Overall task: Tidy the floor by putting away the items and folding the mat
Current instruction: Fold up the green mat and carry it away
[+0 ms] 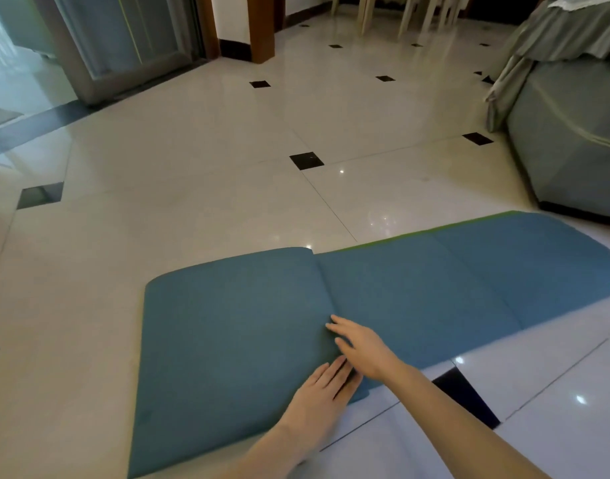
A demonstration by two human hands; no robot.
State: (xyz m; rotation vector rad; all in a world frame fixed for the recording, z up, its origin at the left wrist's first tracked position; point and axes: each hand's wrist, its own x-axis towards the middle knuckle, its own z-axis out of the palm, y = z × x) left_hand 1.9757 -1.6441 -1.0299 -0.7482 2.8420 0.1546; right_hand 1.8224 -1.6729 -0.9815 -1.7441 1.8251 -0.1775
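Left hand (319, 392) flat on mat (234, 340) | right hand (360, 347) fingers spread, seemingly pressing fold

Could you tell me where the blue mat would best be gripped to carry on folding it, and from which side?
Probably the folded stack's free edge, where both hands already rest flat: left hand, right hand. The blue mat is doubled over on the left and lies single and flat toward the sofa. Coming from the near side, curl the fingers under that thick edge and turn it rightward along the creases.
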